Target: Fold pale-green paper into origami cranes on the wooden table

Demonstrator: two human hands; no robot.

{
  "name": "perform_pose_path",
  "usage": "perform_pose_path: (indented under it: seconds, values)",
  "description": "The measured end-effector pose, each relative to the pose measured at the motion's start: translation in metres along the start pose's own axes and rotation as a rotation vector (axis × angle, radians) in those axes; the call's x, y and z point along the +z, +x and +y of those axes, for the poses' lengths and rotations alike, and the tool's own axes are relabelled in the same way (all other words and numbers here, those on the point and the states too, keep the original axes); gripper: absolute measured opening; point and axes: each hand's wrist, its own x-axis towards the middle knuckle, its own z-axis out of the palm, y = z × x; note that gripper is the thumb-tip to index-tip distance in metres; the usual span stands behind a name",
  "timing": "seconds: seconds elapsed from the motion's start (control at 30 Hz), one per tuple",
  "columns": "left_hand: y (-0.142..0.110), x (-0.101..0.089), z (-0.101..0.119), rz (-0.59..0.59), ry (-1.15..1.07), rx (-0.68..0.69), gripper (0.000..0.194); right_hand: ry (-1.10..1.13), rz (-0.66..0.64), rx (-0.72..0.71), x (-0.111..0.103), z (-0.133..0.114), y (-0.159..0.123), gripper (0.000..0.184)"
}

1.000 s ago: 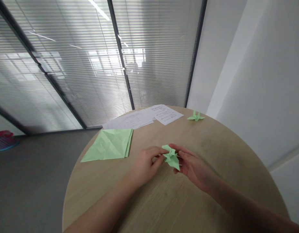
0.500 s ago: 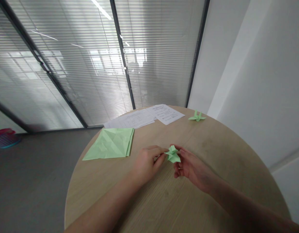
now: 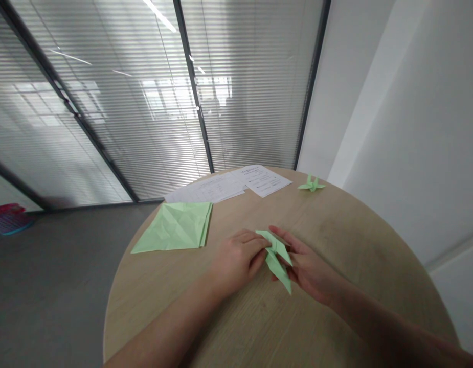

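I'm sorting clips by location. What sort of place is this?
Probably a small office or meeting room: a round wooden table with printed sheets stands near a dark-framed glass partition with blinds, beside a plain white wall.

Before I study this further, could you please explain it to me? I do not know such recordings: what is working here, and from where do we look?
No machine is at work here: these are one person's bare hands. The camera sits on the person's head, looking forward and down, so the forearms enter from below.

The left hand pinches a folded green origami piece; the right hand is against its other side, with its fingers partly hidden behind the paper.

The wood-grain table has a curved edge. Beyond the left hand lie green paper sheets, creased on top; farther back are white printed pages. At the far right stands a small crane-like origami figure.
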Motion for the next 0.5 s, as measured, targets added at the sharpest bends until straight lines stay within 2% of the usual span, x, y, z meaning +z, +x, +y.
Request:
perform_pose_path:
  seconds: [0.07, 0.13, 0.27, 0.37, 0.43, 0.5]
  values:
    - [0.000, -0.001, 0.001, -0.013, -0.056, -0.047, 0.023, -0.013, -0.006, -0.002, 0.000, 0.000, 0.000, 0.077]
    - [0.000, 0.000, 0.002, -0.007, -0.163, -0.174, 0.022, -0.063, -0.015, -0.037, 0.001, 0.001, 0.000, 0.076]
    - [0.002, 0.003, -0.001, 0.018, -0.580, -0.494, 0.021, -0.297, -0.114, -0.169, 0.001, 0.002, 0.003, 0.053]
    - [0.004, 0.008, -0.004, 0.058, -0.887, -0.683, 0.027, -0.379, -0.178, -0.230, 0.000, 0.001, 0.004, 0.035]
    - [0.005, 0.011, -0.005, 0.080, -0.988, -0.776, 0.031, -0.406, -0.175, -0.253, -0.001, 0.001, 0.005, 0.027]
    - [0.006, 0.014, -0.005, 0.096, -1.034, -0.820, 0.034, -0.455, -0.142, -0.259, -0.002, 0.002, 0.006, 0.027]
